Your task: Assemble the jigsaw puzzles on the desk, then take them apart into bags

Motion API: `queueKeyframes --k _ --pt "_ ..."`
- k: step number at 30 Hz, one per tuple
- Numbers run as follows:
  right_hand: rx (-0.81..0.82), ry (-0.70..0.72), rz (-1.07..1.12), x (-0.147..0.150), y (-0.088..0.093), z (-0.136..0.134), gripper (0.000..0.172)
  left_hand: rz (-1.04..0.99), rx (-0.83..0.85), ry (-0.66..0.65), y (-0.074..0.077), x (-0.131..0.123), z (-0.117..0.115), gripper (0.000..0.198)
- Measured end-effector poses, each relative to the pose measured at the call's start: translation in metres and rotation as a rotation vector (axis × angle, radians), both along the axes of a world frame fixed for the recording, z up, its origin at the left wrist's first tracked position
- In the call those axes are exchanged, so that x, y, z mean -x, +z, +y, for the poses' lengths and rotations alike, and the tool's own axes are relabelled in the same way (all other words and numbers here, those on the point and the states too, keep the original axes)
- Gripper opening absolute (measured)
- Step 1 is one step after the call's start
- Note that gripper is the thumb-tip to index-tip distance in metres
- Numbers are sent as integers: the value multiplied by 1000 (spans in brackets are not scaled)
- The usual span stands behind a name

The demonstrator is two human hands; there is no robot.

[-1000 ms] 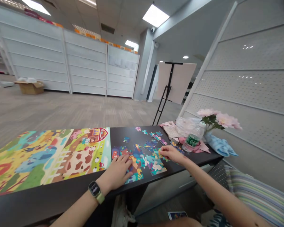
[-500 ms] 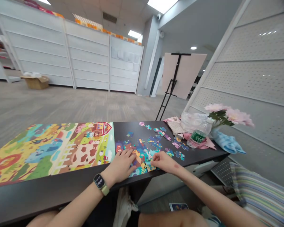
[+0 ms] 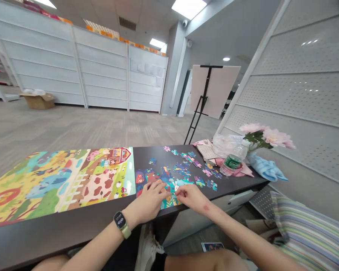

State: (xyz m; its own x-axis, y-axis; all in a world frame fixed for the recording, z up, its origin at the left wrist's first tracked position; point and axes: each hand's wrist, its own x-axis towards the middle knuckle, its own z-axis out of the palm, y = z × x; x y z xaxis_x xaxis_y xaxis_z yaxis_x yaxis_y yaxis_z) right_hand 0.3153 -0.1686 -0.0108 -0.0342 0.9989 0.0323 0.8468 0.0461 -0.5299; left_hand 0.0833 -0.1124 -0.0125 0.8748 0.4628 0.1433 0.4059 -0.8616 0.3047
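A partly joined jigsaw puzzle point(image 3: 173, 202) with dark blue, teal and brown animal pictures lies near the table's front edge. My left hand point(image 3: 151, 199), wearing a watch, rests palm down over its left part with fingers stretched out, covering some pieces. At the right side of the joined part, my right hand point(image 3: 192, 196) has its fingers curled and the thumb and index tips pinched together, touching the puzzle. Whatever is between those tips is hidden. Loose puzzle pieces point(image 3: 199, 182) are scattered beyond and to the right of my right hand.
A colourful farm and animal picture point(image 3: 98, 180) covers the table's left side. To the right stand a water bottle point(image 3: 232, 162), crumpled clear plastic point(image 3: 224, 145), pink flowers point(image 3: 275, 137) and a blue cloth point(image 3: 267, 168). A striped cushion point(image 3: 310, 222) sits below at right.
My left hand has slid slightly right over the puzzle, toward my right hand. The right hand stays pinched at the puzzle's edge. The view has shifted a little.
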Motion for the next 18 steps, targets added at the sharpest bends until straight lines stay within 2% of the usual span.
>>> queueKeyframes --k 5,8,12,15,18 --pt "-161 62 -66 14 -1 -30 24 13 10 4 -3 -7 -6 60" --pt "-284 105 -76 13 -11 -44 32 15 16 10 -1 -9 -6 57" --pt "-438 67 -45 8 -27 -53 27 19 26 24 -1 -11 -6 55" --pt "-459 47 -37 8 -31 -54 24 5 38 28 -3 -12 -4 54" --pt "-430 51 -39 10 -27 -53 22 -16 60 26 -3 -11 -2 54"
